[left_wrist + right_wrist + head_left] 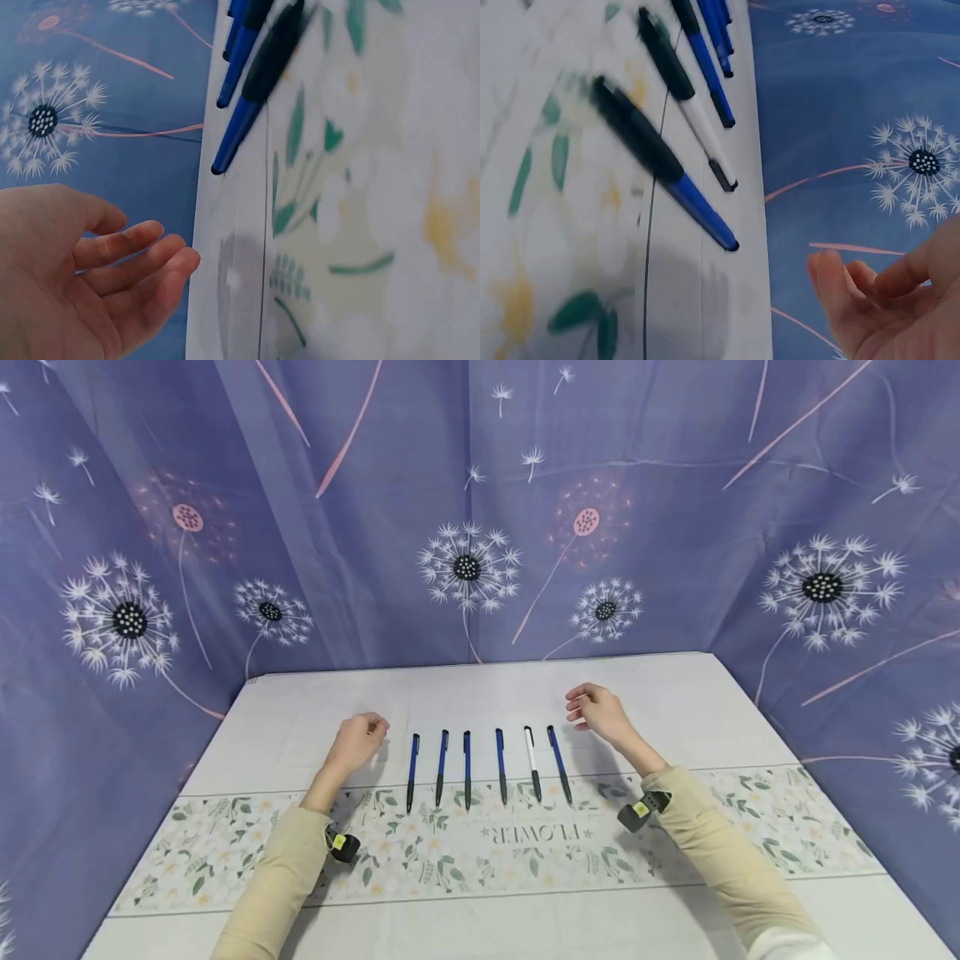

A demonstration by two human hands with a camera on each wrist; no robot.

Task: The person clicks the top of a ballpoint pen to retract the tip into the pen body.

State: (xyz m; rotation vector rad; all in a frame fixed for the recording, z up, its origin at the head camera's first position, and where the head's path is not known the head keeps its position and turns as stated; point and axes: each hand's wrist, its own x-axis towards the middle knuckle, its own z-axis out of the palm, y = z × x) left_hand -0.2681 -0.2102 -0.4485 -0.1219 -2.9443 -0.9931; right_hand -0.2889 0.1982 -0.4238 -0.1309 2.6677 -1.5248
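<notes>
Several pens lie side by side in a row across the table, their dark grips pointing toward me. Most have blue barrels, such as the leftmost blue pen (413, 768) and the rightmost blue pen (558, 762). Second from the right is a white pen (532, 762). My left hand (356, 745) hovers left of the row, fingers loosely bent and holding nothing. Beyond the row's right end, my right hand (600, 713) is raised with relaxed fingers, also holding nothing. Neither hand touches a pen. In the left wrist view, the nearest blue pen (259, 82) appears above the fingers.
A white tablecloth (480, 697) covers the table. Across it runs a printed band of leaves and flowers (405, 860) with upside-down "FLOWER" lettering. Purple dandelion curtains (375, 568) enclose the table's back and sides. A small dark camera (345, 846) is strapped to my left wrist.
</notes>
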